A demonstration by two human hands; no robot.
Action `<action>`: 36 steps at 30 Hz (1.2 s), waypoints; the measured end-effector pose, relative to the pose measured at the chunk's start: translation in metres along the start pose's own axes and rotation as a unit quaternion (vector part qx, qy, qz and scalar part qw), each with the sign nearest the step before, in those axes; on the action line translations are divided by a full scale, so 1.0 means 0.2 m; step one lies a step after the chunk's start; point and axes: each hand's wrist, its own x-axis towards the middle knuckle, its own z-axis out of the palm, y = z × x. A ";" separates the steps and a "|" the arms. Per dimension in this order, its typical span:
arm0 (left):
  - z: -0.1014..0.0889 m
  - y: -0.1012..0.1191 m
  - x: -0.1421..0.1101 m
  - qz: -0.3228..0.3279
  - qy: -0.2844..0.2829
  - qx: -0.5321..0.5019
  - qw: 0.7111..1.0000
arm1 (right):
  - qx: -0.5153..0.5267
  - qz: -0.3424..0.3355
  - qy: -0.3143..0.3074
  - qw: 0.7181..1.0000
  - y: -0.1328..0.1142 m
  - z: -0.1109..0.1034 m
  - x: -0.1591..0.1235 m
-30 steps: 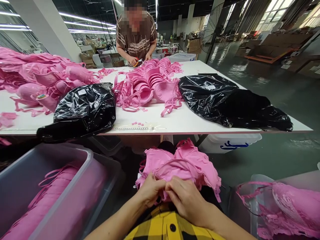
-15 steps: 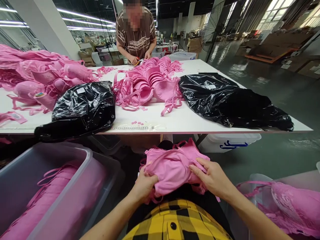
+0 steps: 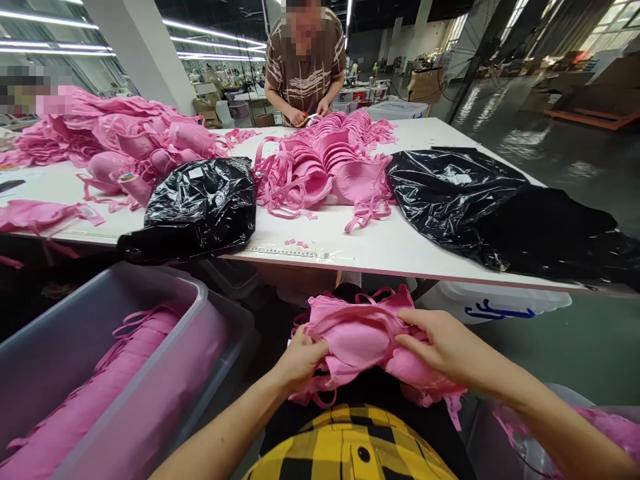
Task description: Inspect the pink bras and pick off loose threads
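In the lower middle of the frame, the person holds a pink bra (image 3: 363,337) over the lap, just above a yellow-and-black checked garment (image 3: 350,447). The bra's long axis runs across the frame, roughly left to right, dipping slightly toward the lower right; its thin straps loop toward the upper edge, pointing away from the person, and a frilled end hangs down at the lower right. The left hand (image 3: 300,360) is closed on the bra's left end, fingers pinching the fabric. The right hand (image 3: 445,347) grips the right part from above, fingers curled over the cup.

At the lower left of the frame stands a grey plastic bin (image 3: 125,353) with a long row of pink garments (image 3: 90,407) lying in it. Above the hands, a white surface (image 3: 380,243) spans the middle of the frame. On it lie a black plastic bag (image 3: 200,207) at centre left, a larger black bag (image 3: 490,207) at the right, and between them a nested stack of pink bras (image 3: 325,167). A loose heap of pink pieces (image 3: 115,140) fills the upper left. At the far side of the surface, upper middle, another person in a brown patterned shirt (image 3: 305,67) stands with both hands at the stack's far end.
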 end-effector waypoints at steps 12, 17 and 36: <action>-0.02 -0.05 0.05 0.042 -0.011 0.120 0.992 | -0.021 0.016 -0.051 0.998 0.05 0.00 0.01; -0.05 -0.05 0.07 0.069 -0.001 0.156 0.985 | 0.038 0.058 -0.133 0.989 0.05 0.07 0.04; -0.06 -0.07 0.11 0.093 0.021 0.139 0.986 | 0.140 0.071 -0.097 0.983 0.06 0.15 0.06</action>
